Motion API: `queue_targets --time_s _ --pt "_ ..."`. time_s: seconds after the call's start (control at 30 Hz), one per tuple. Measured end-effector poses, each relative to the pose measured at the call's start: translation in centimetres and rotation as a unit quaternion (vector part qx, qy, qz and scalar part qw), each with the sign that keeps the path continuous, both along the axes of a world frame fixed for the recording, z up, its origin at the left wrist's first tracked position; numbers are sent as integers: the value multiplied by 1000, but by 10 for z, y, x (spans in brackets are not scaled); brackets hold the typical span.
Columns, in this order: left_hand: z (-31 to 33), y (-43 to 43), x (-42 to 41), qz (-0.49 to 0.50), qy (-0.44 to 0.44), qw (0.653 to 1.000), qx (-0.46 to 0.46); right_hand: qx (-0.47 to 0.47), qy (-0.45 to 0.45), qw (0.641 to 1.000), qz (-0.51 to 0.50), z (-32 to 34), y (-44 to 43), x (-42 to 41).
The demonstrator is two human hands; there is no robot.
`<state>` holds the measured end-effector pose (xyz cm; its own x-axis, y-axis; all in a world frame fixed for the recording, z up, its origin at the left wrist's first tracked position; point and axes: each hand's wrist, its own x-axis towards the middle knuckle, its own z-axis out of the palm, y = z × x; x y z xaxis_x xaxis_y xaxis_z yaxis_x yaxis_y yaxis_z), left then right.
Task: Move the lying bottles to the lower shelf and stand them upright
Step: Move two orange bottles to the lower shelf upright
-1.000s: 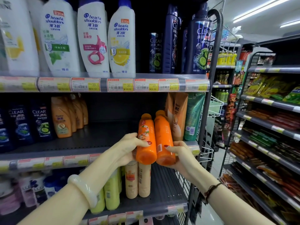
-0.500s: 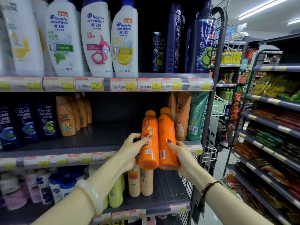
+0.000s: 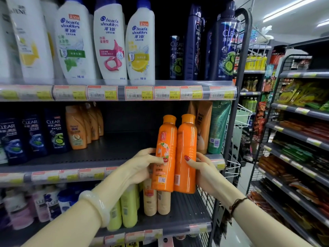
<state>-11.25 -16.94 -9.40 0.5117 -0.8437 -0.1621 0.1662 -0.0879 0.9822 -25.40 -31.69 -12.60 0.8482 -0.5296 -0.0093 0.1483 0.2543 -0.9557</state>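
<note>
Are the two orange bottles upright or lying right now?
Upright, but held in the air: the orange bottles point caps up, side by side, between the left hand and right hand, in front of the shelves.

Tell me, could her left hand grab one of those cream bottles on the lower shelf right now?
Probably not at once: the left hand is gripping an orange bottle, which hangs in front of the cream bottles.

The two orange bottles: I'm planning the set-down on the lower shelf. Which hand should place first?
Probably the right hand. Its orange bottle hangs over bare lower shelf, while the left hand holds its bottle in front of the beige bottles.
</note>
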Motion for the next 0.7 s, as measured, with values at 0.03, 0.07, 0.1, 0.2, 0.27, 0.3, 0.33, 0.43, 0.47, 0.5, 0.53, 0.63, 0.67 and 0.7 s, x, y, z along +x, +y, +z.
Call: queue_targets --time_s 0.03,0.07,0.1,0.2,0.27,0.3,0.33,0.43,0.47,0.5,0.53,0.63,0.67,0.7 --pt "1 1 1 -15 -11 1000 4 -11 1 1000 16 3 -1 0" --pt "3 1 2 -26 -23 999 7 -19 2 999 29 5 -2 0" --pt "5 1 3 -34 -33 999 8 -26 3 999 38 8 -3 0" --pt "10 3 6 -36 -39 999 2 -64 16 997 46 20 -4 -2" --pt "13 5 7 -39 -45 998 0 -91 30 994 52 30 -3 -5" --pt "15 5 7 -39 -53 998 1 -105 38 992 57 34 -2 -6" --pt "16 6 7 -37 -64 997 4 -119 45 990 63 38 0 -7" --pt "15 10 5 -32 -94 995 16 -144 63 985 76 40 5 -9" --pt "12 11 6 -33 -104 994 21 -147 67 984 78 37 5 -10" --pt "9 12 6 -33 -115 993 25 -151 71 983 78 35 6 -10" --pt "6 12 7 -31 -128 991 29 -156 78 982 76 32 6 -11" --pt "-2 14 8 -23 -175 984 35 -185 107 975 68 25 6 -11" --pt "-5 15 8 -24 -190 981 37 -196 115 972 67 23 7 -11" --pt "-9 15 7 -27 -209 977 38 -205 122 969 64 19 7 -11"
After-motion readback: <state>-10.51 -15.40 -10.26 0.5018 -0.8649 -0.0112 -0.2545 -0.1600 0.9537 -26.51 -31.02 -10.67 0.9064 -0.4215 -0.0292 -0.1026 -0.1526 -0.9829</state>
